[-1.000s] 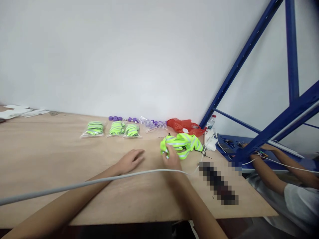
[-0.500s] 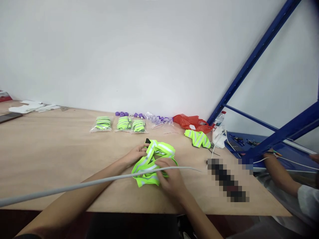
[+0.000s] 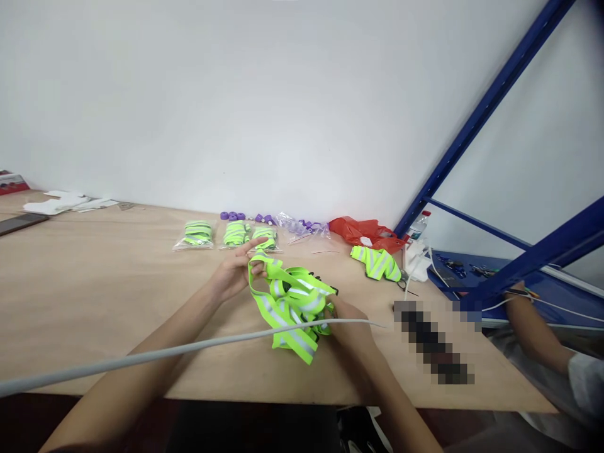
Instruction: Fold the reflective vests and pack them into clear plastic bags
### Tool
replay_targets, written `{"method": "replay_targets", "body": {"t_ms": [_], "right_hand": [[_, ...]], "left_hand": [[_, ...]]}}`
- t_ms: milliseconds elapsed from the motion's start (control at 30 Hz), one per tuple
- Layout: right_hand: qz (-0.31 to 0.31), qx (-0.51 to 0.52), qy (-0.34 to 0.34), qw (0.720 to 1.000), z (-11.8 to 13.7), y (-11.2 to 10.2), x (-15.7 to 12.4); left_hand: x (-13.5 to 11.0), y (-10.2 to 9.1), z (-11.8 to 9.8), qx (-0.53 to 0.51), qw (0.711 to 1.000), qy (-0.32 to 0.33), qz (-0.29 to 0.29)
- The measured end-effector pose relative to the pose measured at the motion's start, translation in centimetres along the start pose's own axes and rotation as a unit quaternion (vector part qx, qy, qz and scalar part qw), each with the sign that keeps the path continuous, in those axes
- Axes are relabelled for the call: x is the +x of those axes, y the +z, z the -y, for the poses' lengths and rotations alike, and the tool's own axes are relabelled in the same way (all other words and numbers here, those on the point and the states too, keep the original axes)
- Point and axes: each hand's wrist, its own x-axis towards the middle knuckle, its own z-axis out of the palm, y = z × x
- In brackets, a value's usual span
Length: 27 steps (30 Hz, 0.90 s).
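A neon yellow-green reflective strap vest (image 3: 289, 303) with silver stripes hangs bunched between my hands above the wooden table (image 3: 94, 296). My left hand (image 3: 236, 267) pinches one upper loop of it, lifted off the table. My right hand (image 3: 349, 322) grips the bundle's lower right side, fingers closed round the straps. A second folded reflective vest (image 3: 376, 263) lies further back to the right.
Three bagged vests (image 3: 231, 234) lie in a row near the wall, with purple parts (image 3: 264, 219) and a red bag (image 3: 363, 231) behind. A grey cable (image 3: 189, 348) crosses in front of me. Another person's arm (image 3: 538, 327) rests by the blue rack (image 3: 495, 277) at right.
Both hands lifted the vest off the table and spread it: the left hand rose pinching a loop, the right shifted right, gripping the lower side.
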Motion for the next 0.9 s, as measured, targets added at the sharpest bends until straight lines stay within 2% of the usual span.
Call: {"method": "replay_targets", "body": {"t_ms": [67, 167, 267, 367, 433, 500, 600, 733, 833, 900], "right_hand": [[-0.026, 0.007, 0.002, 1.000, -0.2, -0.1, 0.1], [-0.134, 0.059, -0.001, 0.989, -0.5, -0.7, 0.6], [-0.243, 0.102, -0.002, 0.965, -0.6, -2.0, 1.8], [-0.309, 0.109, -0.015, 0.945, -0.5, -3.9, 3.2], [-0.348, 0.154, -0.037, 0.924, -0.2, -4.9, 3.9], [-0.352, 0.263, -0.055, 0.897, 0.0, -5.4, 4.6], [-0.308, 0.396, -0.061, 0.863, 0.1, -5.6, 5.4], [-0.278, 0.421, -0.077, 0.860, 0.1, -5.6, 6.0], [-0.254, 0.414, -0.090, 0.870, 0.4, -5.8, 6.0], [-0.231, 0.399, -0.091, 0.883, 0.5, -6.0, 5.8]], "left_hand": [[-0.4, 0.7, -1.5, -0.007, 1.000, 0.024, -0.006], [-0.8, 2.2, -3.9, -0.009, 0.998, 0.053, -0.018], [-1.1, 4.1, -6.5, 0.011, 0.999, 0.040, -0.026], [-1.3, 6.0, -8.8, 0.056, 0.998, 0.020, -0.028], [-1.4, 7.0, -9.8, 0.086, 0.996, 0.026, -0.024], [-1.4, 7.6, -10.5, 0.115, 0.992, 0.046, -0.023], [-1.4, 7.8, -11.3, 0.155, 0.982, 0.104, -0.037], [-1.7, 7.6, -12.6, 0.233, 0.942, 0.239, -0.033], [-2.0, 7.4, -13.7, 0.284, 0.891, 0.352, -0.036], [-2.1, 7.5, -14.3, 0.322, 0.849, 0.415, -0.064]]}}
